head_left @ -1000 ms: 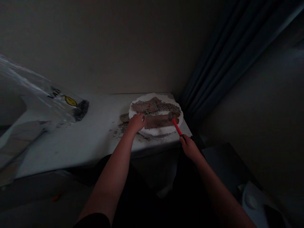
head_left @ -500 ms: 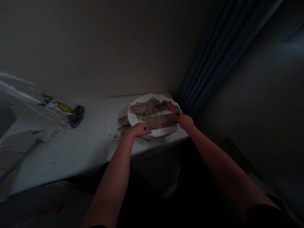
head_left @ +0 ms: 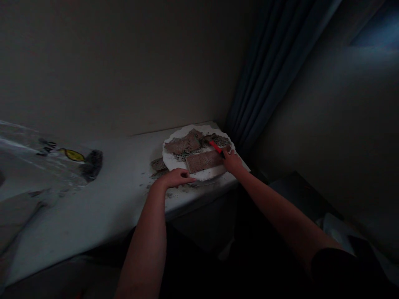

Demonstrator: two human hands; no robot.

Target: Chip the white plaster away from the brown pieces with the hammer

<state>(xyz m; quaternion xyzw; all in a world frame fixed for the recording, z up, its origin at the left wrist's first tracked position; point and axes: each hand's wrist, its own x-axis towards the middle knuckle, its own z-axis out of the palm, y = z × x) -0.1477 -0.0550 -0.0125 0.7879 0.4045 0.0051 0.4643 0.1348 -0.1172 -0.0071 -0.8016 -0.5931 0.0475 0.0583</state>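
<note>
Tool with a red-and-black handle [head_left: 215, 147] is lying at a slant over a scalloped white plate [head_left: 209, 172] just right of the frame's centre, its dark head blurring into grey crumbs [head_left: 222, 141]. The right hand [head_left: 232, 161] is closing its fingers around the handle's black end, at the plate's right side. Below the tool, a flat brown slab [head_left: 203, 161] is resting across the plate's lower half, while a cracked brown piece [head_left: 181, 143] is occupying its upper left. The left hand [head_left: 177, 177] is curling by the plate's lower-left rim, thumb and fingers standing partly apart; whether it is gripping the rim, one cannot tell. More brown fragments [head_left: 158, 165] are lying just left of the plate on a pale tabletop [head_left: 118, 187] that is stretching toward the lower left. At the frame's left edge, a clear plastic bag [head_left: 31, 153] with a yellow oval mark is holding something dark. Blue curtains [head_left: 264, 79] are hanging at upper right, and a black sleeve [head_left: 336, 265] is showing at lower right.
</note>
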